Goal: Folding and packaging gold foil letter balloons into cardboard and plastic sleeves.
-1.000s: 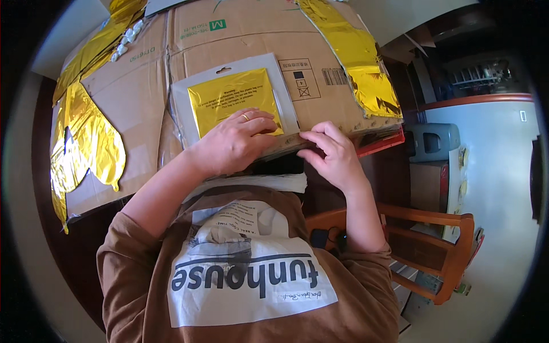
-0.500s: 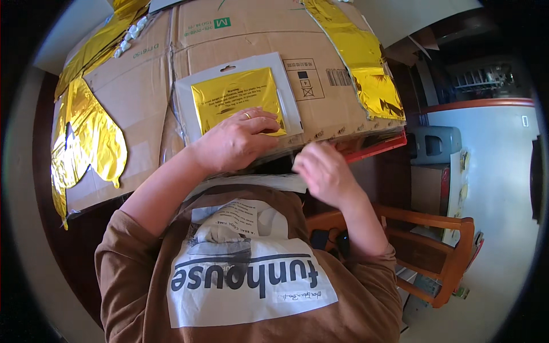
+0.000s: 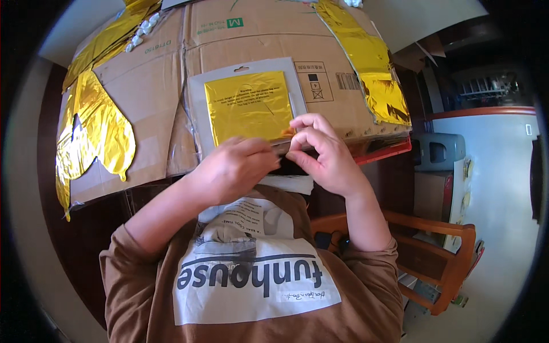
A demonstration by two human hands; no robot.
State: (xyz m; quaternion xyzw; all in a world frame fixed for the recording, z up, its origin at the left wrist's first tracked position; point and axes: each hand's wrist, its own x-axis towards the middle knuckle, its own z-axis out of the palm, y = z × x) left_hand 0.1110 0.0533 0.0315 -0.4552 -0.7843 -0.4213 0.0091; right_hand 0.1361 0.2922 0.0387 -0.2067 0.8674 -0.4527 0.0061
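Observation:
A flat packet (image 3: 250,106) holding a gold foil sheet lies on the cardboard surface (image 3: 150,103) in front of me. Both hands meet just below its near edge, lifted off it. The fingers of my left hand (image 3: 235,170) are curled and slightly smeared by motion; whatever is in them is hidden. On my right hand (image 3: 327,157), thumb and index finger pinch together close to the left fingertips, the other fingers arched above. What they grip is too small to name. A small orange patch (image 3: 287,132) shows beside the right fingertips.
A shiny gold foil balloon (image 3: 97,128) lies flat at the left. Gold foil strips (image 3: 363,63) lie at the right, and white lumps (image 3: 137,37) at the far left. Below the cardboard's right edge is a red edge (image 3: 383,151). A wooden chair (image 3: 426,226) stands at my right.
My left hand has lifted off the gold packet and come down toward the near edge. My right hand has risen slightly, its fingers now pinched near the left ones. The view has shifted slightly.

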